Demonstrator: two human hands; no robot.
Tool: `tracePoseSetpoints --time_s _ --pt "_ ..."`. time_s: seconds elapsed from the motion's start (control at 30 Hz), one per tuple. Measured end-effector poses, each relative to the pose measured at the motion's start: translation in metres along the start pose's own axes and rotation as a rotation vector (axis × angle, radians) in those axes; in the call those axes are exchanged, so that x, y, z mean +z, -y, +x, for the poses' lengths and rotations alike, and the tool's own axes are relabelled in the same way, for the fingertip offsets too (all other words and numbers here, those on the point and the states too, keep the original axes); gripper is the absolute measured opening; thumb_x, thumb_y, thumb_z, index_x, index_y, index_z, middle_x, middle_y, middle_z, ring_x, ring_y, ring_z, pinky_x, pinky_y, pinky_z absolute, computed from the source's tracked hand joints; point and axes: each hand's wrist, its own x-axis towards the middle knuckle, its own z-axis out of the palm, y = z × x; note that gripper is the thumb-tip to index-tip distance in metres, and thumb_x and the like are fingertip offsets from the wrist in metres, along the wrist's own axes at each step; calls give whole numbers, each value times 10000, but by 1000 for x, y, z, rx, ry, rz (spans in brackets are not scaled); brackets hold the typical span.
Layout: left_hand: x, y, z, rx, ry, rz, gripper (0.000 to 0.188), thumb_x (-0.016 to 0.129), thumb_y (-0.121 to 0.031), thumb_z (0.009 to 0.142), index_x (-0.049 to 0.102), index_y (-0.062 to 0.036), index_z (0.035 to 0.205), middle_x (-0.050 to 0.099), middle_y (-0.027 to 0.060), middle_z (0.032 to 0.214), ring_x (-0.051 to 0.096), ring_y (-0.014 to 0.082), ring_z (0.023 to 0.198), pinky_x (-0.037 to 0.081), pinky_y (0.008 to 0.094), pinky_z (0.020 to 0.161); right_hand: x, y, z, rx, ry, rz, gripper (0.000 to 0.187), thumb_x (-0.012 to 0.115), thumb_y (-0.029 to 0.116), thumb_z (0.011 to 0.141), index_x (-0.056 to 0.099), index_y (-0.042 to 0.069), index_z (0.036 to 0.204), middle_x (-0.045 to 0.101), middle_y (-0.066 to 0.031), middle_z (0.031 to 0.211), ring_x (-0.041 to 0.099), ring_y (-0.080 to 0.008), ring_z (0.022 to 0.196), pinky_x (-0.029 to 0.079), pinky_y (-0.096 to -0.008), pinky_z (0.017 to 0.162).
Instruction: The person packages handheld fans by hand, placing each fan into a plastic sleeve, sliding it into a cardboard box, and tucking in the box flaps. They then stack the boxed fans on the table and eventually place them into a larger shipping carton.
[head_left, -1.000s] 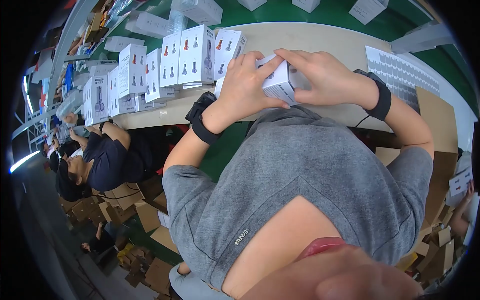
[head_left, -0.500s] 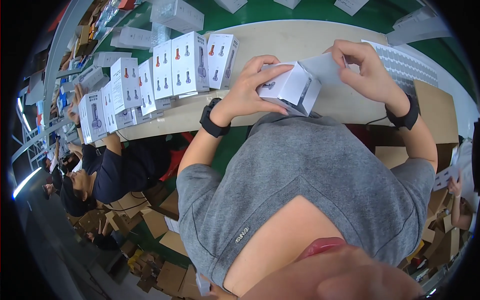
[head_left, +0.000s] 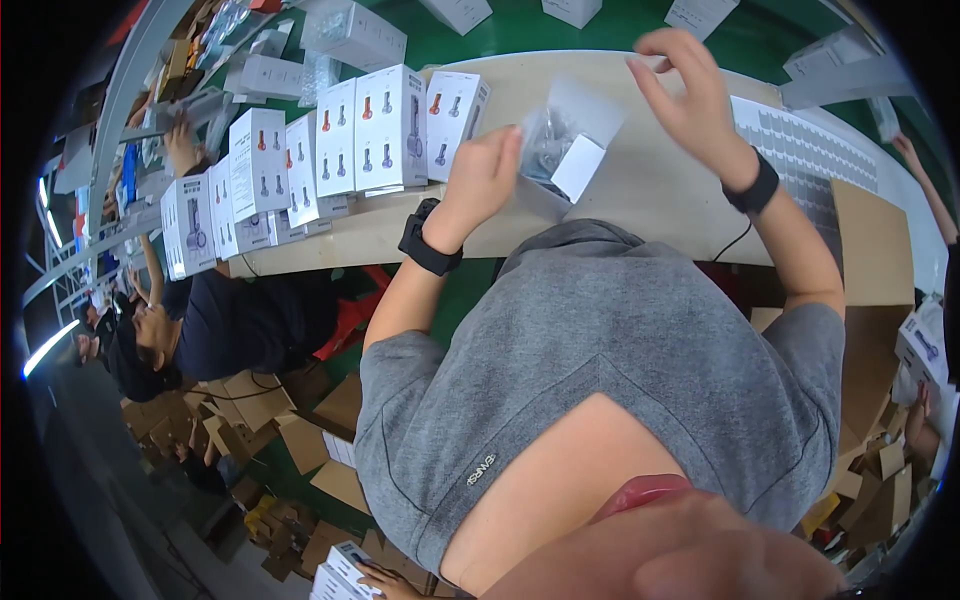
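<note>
A white box (head_left: 546, 200) stands on the table in front of me, its top open and flaps spread, slightly blurred. Inside lie something in clear plastic (head_left: 549, 140), whose kind I cannot make out, and a small white inner carton (head_left: 578, 168). My left hand (head_left: 483, 178) is closed at the box's left edge, thumb along its side; the fingertips are partly hidden. Raised beyond the box to the right, my right hand (head_left: 688, 100) holds nothing, thumb and fingers apart.
Several white printed boxes (head_left: 388, 125) stand in a row at the left of the table (head_left: 640, 215). A sheet with rows of grey labels (head_left: 800, 150) lies at the right, by an open brown carton (head_left: 875, 240). A co-worker (head_left: 240, 320) sits at the left.
The box has gone from tilted and end-up in my left hand to standing with its top open, contents showing. My right hand has let go of the flap and moved up and left.
</note>
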Motion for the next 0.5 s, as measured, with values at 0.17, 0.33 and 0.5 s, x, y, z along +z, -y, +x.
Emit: tracePoseSetpoints --time_s 0.17,0.33,0.5 --pt "12 -5 -16 -80 -311 -47 313 430 -154 916 480 33 671 449 210 524 470 344 450 324 393 441 5 74 -31 -459 438 136 167 604 21 702 565 -5 863 569 -129 935 564 -284 856 478 -327 720" --pt "11 6 -32 -144 -267 16 254 445 -145 909 527 26 741 497 198 570 491 337 486 366 379 459 18 52 -62 -425 463 -15 172 602 49 699 555 -1 857 561 -134 954 556 -279 887 472 -356 763" --pt "5 4 -32 217 -486 219 108 535 -117 822 581 -20 833 578 134 756 548 280 670 423 367 619 8 63 -77 -409 545 108 163 580 64 715 549 4 864 556 -125 984 555 -265 893 472 -357 769"
